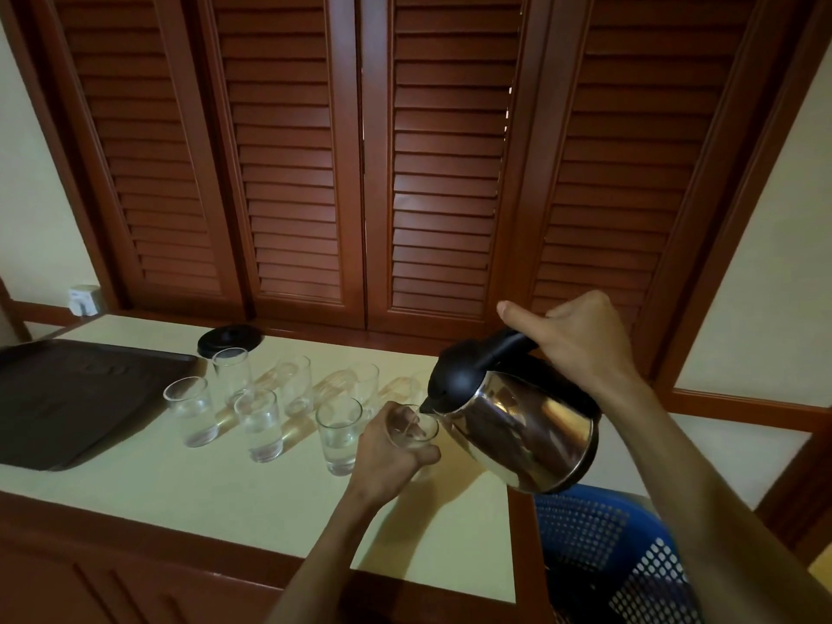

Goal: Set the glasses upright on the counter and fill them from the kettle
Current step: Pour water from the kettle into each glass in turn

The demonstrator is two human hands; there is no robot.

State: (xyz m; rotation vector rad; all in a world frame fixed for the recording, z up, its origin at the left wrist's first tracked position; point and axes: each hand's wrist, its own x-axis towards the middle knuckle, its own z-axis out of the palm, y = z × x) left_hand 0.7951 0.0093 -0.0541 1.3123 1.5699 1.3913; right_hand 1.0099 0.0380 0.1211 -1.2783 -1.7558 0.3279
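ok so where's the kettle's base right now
In the head view the round black kettle base sits at the back of the counter, left of centre, just behind the tallest glass and beside the dark tray's far right corner.

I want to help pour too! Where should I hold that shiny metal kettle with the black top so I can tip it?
Hold the shiny metal kettle by its black curved handle, coming from above and behind, opposite the spout. The handle arches over the lid, so fingers can wrap round it as the right hand does. The steel body is wide, and may be hot.
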